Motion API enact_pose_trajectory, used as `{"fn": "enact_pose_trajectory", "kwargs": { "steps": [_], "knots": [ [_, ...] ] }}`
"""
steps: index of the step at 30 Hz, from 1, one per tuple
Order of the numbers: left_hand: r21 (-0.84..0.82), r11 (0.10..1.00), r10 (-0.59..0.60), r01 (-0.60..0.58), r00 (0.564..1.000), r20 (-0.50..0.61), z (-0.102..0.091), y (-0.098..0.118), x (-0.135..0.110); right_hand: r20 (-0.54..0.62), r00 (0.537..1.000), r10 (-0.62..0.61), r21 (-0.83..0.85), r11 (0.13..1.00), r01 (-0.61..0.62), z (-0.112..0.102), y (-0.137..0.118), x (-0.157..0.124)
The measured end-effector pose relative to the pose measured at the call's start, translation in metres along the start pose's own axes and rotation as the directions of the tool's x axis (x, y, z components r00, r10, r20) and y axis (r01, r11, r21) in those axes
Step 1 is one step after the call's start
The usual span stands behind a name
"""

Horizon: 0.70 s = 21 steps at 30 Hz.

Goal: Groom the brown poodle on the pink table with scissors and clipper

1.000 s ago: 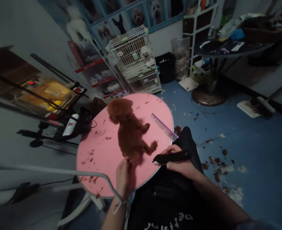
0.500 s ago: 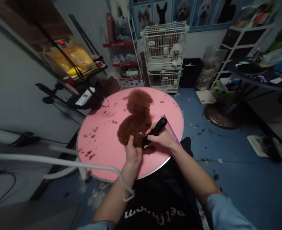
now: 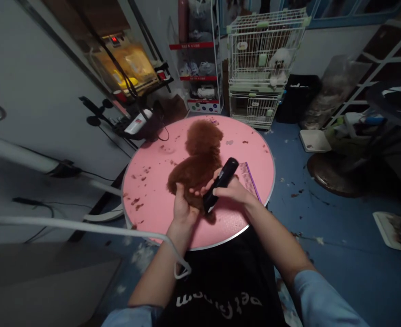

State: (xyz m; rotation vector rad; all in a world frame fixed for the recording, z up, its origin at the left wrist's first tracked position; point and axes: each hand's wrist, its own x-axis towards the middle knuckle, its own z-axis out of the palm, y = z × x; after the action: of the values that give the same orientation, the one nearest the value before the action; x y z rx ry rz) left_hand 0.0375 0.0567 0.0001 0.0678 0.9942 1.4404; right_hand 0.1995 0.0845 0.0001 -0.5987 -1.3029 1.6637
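Observation:
A curly brown dog (image 3: 197, 165) is on the round pink grooming table (image 3: 152, 159), its rear toward me and its head at the far side. My left hand (image 3: 184, 204) is closed round the dog's hindquarters near a hind leg, thumb on the fur and fingers partly hidden. Gripped in my right hand (image 3: 234, 190) is a black hair clipper (image 3: 223, 181), slanting down to the left. Its lower end is against the dog's hind leg (image 3: 210, 215); the blade is hidden. Beside my right hand lies a purple-backed metal comb (image 3: 250, 179).
Brown hair clippings (image 3: 137, 204) are scattered over the table. A white curved bar (image 3: 84, 222) crosses above my left forearm. Behind the table stand a wire cage (image 3: 255, 81) with a white dog (image 3: 279, 63) in it, a shelf rack (image 3: 197, 78) and a black bin (image 3: 298, 97).
My view has turned left and slightly down, so the surroundings sit further right. The clipper is steeper, its lower end further down the leg. Both hands keep their hold.

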Motion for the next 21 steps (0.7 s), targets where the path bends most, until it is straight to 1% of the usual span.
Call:
{"fn": "enact_pose_trajectory", "kwargs": {
  "steps": [2,3,4,5,6,7,8,9,10,11,13,14,15,16,17,18,19,20,21],
  "knots": [
    [-0.031,0.999,-0.017,0.018,0.999,0.031,-0.001,0.003,0.001,0.147,0.984,0.105,-0.075,0.993,-0.095,-0.002,0.002,0.002],
    [-0.052,0.998,-0.017,0.020,0.999,0.043,-0.001,0.005,0.001,0.192,0.968,0.162,-0.123,0.983,-0.140,-0.004,0.003,0.001],
    [-0.073,0.997,-0.013,0.017,0.999,0.052,-0.001,0.007,0.001,0.207,0.956,0.207,-0.152,0.972,-0.177,-0.006,0.003,-0.001],
    [-0.090,0.996,-0.008,0.013,0.998,0.056,0.000,0.008,0.000,0.188,0.955,0.228,-0.155,0.967,-0.200,-0.008,0.002,-0.003],
    [-0.099,0.995,-0.006,0.011,0.998,0.059,0.000,0.008,0.000,0.128,0.968,0.213,-0.136,0.971,-0.196,-0.010,0.001,-0.006],
    [-0.099,0.995,-0.009,0.015,0.998,0.063,0.000,0.008,-0.001,0.036,0.985,0.167,-0.107,0.981,-0.162,-0.010,0.000,-0.008],
    [-0.087,0.996,-0.019,0.025,0.997,0.073,0.000,0.007,-0.001,-0.070,0.993,0.099,-0.087,0.991,-0.105,-0.009,-0.001,-0.010],
    [-0.065,0.997,-0.034,0.040,0.996,0.088,-0.001,0.006,-0.001,-0.163,0.986,0.026,-0.090,0.995,-0.041,-0.006,-0.003,-0.012],
    [-0.033,0.998,-0.050,0.054,0.992,0.112,-0.001,0.005,0.000,-0.218,0.975,-0.033,-0.122,0.993,0.006,-0.003,-0.003,-0.016],
    [0.001,0.998,-0.062,0.062,0.988,0.143,-0.003,0.004,0.000,-0.234,0.970,-0.066,-0.177,0.984,0.024,0.001,-0.004,-0.020],
    [0.051,0.997,-0.065,0.056,0.976,0.208,-0.006,0.000,0.001,-0.215,0.975,-0.051,-0.312,0.950,-0.019,0.010,-0.005,-0.031],
    [0.063,0.997,-0.061,0.047,0.970,0.236,-0.007,-0.002,0.002,-0.239,0.970,-0.050,-0.366,0.929,-0.042,0.013,-0.005,-0.037],
    [0.067,0.997,-0.055,0.039,0.965,0.258,-0.009,-0.004,0.003,-0.289,0.954,-0.077,-0.401,0.915,-0.048,0.017,-0.005,-0.042],
    [0.067,0.997,-0.048,0.030,0.960,0.275,-0.010,-0.007,0.004,-0.354,0.925,-0.136,-0.419,0.907,-0.027,0.020,-0.005,-0.047],
    [0.065,0.998,-0.039,0.021,0.956,0.291,-0.011,-0.009,0.005,-0.412,0.886,-0.213,-0.432,0.902,0.016,0.024,-0.005,-0.051],
    [0.061,0.998,-0.027,0.009,0.952,0.306,-0.012,-0.012,0.007,-0.442,0.849,-0.289,-0.453,0.889,0.067,0.028,-0.004,-0.053],
    [0.055,0.998,-0.013,-0.004,0.948,0.319,-0.013,-0.015,0.008,-0.437,0.828,-0.352,-0.487,0.866,0.111,0.033,-0.002,-0.054],
    [0.046,0.999,0.003,-0.019,0.946,0.324,-0.014,-0.017,0.008,-0.395,0.833,-0.388,-0.535,0.834,0.134,0.038,0.001,-0.054],
    [0.034,0.999,0.020,-0.033,0.947,0.321,-0.016,-0.019,0.009,-0.329,0.859,-0.392,-0.593,0.794,0.136,0.043,0.005,-0.055]
  ]
}}
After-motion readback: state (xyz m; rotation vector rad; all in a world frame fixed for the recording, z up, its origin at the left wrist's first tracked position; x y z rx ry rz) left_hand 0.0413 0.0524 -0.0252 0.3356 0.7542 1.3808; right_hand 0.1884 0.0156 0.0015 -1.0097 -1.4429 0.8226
